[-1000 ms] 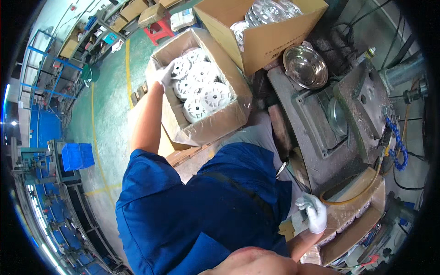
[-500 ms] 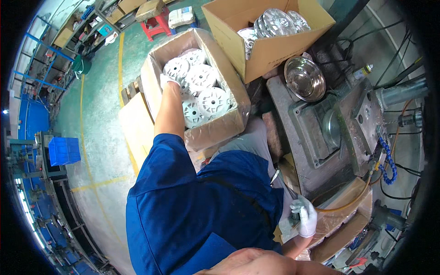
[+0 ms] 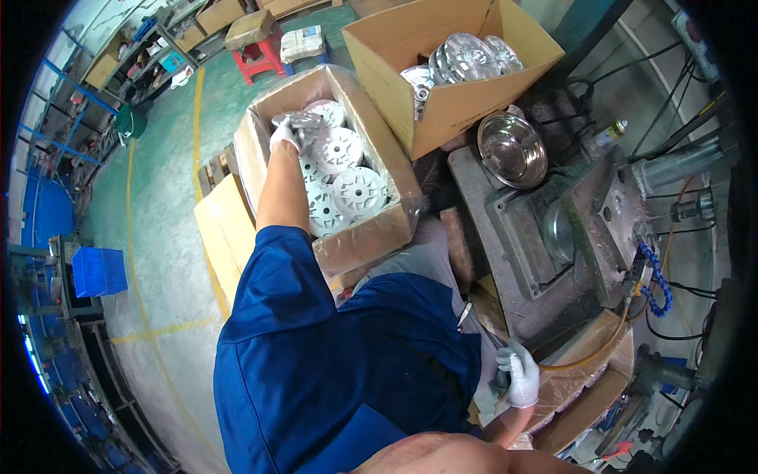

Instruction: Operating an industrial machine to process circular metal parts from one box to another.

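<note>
Box edges: lined box (image 3: pixel 367 243) open-topped; gap between its right side and discs (image 3: pixel 347 156).
Left hand (image 3: pixel 286 136): outstretched, clamped on tilted disc (image 3: pixel 300 120) at box's left side.
Right hand (image 3: pixel 519 378): right of box, curled; cannot tell if gripping.

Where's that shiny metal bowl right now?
In the head view, the shiny metal bowl is right of centre toward the top, at the upper end of the grey machine bed, just below the open cardboard box of silvery discs.
</note>
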### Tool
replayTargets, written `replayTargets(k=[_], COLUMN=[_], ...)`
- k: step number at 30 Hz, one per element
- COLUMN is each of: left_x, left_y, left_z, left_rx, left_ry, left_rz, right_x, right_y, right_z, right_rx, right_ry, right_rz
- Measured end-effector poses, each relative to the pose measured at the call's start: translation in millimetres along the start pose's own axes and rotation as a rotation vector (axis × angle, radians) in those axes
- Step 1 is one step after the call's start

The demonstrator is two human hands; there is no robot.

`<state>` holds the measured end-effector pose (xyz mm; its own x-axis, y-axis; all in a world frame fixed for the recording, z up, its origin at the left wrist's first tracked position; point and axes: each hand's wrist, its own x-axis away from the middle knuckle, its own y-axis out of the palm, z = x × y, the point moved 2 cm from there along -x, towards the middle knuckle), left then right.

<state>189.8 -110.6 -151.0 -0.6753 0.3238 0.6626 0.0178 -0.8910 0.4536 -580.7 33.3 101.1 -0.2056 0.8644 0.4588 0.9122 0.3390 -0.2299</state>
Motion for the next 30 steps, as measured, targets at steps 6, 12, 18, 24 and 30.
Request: replayTargets(k=[6,12,18,24,30], left_x=[167,342,441,566,621], left_y=[30,42,77,103,79], left_z=[55,51,-16,-137,-198], left_rx=[-0.253,-0.207,-0.672,-1.148,-1.404], left_ry=[0.356,0.305,0.125,0.863,1.340], left_rz=[-0.307,-0.766,-1.301,-2.295,-2.407], right_x=[1,-12,-34,-49,-39], right_y=[0,17,43,57,36], right_z=[7,-8,-48,-49,-17], right_rx=[-0.037,-0.075,-0.311,-1.046,-1.060], right_ry=[-0.003,-0.001,-0.158,-0.186,-0.120], right_rz=[-0.022,-0.124,-0.375,-0.301,0.201])
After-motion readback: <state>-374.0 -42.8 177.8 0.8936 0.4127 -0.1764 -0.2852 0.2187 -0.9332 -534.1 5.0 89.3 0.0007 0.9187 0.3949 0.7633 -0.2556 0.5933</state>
